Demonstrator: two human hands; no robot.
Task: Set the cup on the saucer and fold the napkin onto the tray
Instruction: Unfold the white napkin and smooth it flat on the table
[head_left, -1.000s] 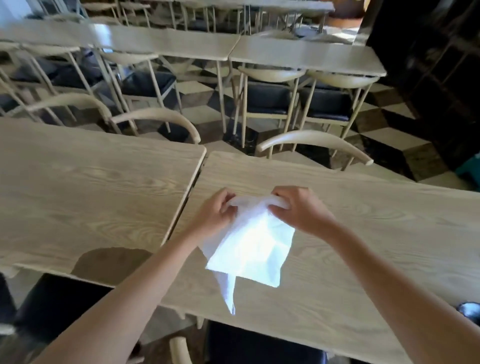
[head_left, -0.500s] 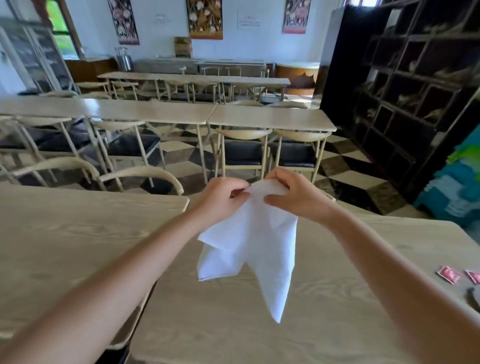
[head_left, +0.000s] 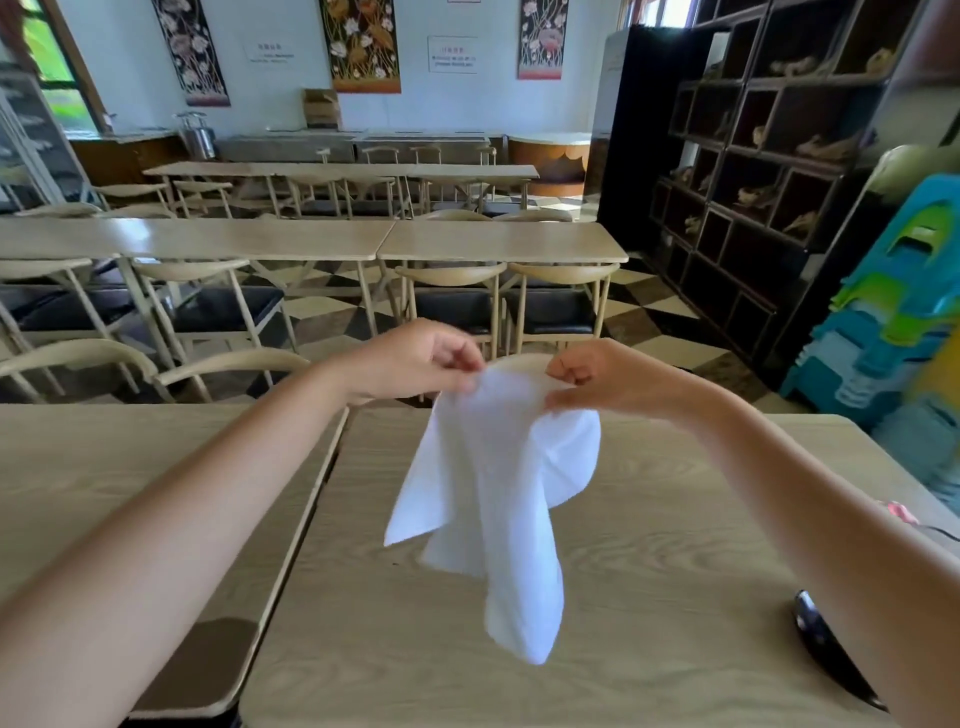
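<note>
A white napkin (head_left: 493, 499) hangs loose in the air above the wooden table (head_left: 649, 597), pinched at its top edge by both hands. My left hand (head_left: 415, 358) grips the top left part and my right hand (head_left: 608, 379) grips the top right part, a short gap between them. The cloth droops in uneven folds, its lowest corner near the table's middle. A dark curved edge (head_left: 826, 649), possibly the tray, shows at the lower right beside my right forearm. No cup or saucer is in view.
A second wooden table (head_left: 104, 493) adjoins on the left with a narrow gap between. A small pink packet (head_left: 896, 509) lies at the right edge. Chairs and more tables fill the room beyond; a dark shelf unit (head_left: 753, 182) stands at right.
Both hands lifted the napkin from just above the table to hang higher, and they moved slightly apart along its top edge. The head view tilted up from the table to the room.
</note>
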